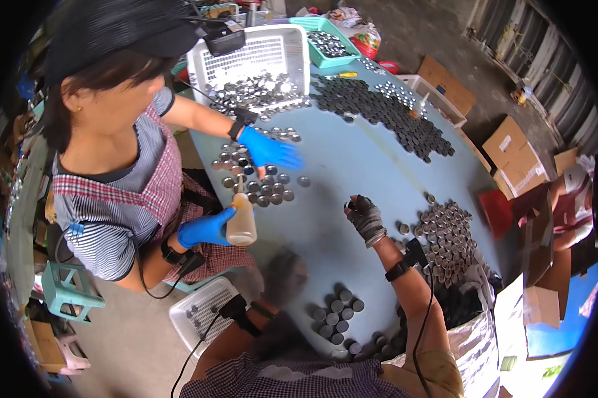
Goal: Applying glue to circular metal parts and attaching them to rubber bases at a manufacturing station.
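My right hand (365,220), in a grey fingerless glove, hovers over the middle of the blue-grey table (332,159). Its fingers are curled together; whatever they may hold is too small to make out. My left hand (287,273) is smeared by motion at the near table edge, so its fingers do not show clearly. Right of my right hand spreads a heap of small silver metal caps (445,239), a few of them loose. Between my forearms, dark round caps (339,312) stand in a loose cluster at the near edge.
On the left a co-worker in blue gloves holds a squeeze bottle (242,222) beside scattered metal caps (266,189). A white basket (249,50) of shiny caps, a green basket (325,43) and many dark caps (385,113) occupy the far side. A silvery sack (471,338) stands near right.
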Action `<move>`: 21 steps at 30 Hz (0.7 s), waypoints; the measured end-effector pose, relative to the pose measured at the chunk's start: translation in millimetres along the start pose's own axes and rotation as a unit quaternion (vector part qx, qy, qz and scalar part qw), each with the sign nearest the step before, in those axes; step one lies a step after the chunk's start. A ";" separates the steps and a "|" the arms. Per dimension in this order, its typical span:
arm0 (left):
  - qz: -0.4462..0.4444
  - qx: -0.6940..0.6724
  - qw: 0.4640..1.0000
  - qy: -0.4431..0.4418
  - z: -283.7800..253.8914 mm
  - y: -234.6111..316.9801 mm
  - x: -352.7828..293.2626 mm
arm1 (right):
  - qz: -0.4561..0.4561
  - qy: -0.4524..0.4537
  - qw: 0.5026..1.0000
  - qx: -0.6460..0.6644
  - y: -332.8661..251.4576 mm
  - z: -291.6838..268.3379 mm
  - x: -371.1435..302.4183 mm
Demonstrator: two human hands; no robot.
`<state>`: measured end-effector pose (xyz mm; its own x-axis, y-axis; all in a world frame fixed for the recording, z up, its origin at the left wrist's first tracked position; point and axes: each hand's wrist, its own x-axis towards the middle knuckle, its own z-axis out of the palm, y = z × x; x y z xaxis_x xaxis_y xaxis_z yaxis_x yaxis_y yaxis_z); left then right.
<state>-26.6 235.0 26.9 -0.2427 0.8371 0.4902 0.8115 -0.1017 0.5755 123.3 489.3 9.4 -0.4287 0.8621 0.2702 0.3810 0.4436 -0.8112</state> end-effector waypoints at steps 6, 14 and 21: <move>-0.003 0.000 1.000 0.007 3.0 -9.0 -10.3 | -0.072 0.111 0.991 -0.024 -15.1 4.7 -73.8; 0.009 -0.027 0.999 0.040 4.8 -10.1 -11.3 | 0.108 0.182 0.976 0.059 56.9 -49.8 -56.0; 0.045 -0.034 0.998 0.039 -12.2 -2.4 2.3 | 0.013 0.278 0.947 -0.158 115.0 -105.5 -24.9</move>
<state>-35.6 230.6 34.6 -0.2126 0.7791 0.5898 0.7950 -0.2130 0.5679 264.3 544.6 -35.9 0.0495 0.8303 0.5551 0.6494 0.3956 -0.6495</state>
